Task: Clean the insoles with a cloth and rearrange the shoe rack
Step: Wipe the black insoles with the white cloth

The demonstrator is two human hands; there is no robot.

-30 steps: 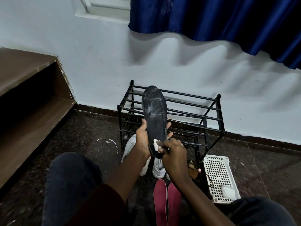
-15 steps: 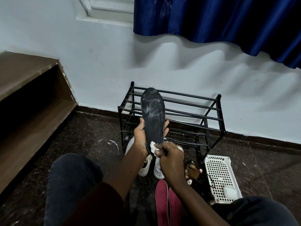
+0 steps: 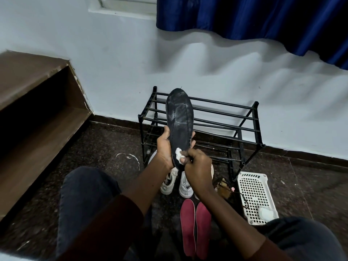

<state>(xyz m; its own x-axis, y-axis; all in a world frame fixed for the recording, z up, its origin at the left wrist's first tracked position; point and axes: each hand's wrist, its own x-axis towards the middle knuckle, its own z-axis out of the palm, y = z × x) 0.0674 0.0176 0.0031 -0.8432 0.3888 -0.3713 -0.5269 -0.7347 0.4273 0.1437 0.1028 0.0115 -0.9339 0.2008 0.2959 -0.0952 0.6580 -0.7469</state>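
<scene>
A black insole (image 3: 179, 121) with whitish smears stands upright in front of the black metal shoe rack (image 3: 226, 127). My left hand (image 3: 164, 147) grips its lower part from behind, thumb on the left edge. My right hand (image 3: 197, 164) pinches a small white cloth (image 3: 178, 153) and presses it against the insole's heel end. Two red insoles (image 3: 194, 227) lie side by side on the floor between my knees. White sneakers (image 3: 177, 183) sit on the floor below my hands, partly hidden.
A white perforated plastic basket (image 3: 254, 194) holding a white wad lies on the floor at the right. Small brown items lie beside it. A wooden shelf unit (image 3: 33, 117) fills the left. The rack stands against a white wall under a blue curtain (image 3: 254, 19).
The insole and both hands have stayed in nearly the same place. My right hand with the cloth has shifted slightly along the heel end of the insole.
</scene>
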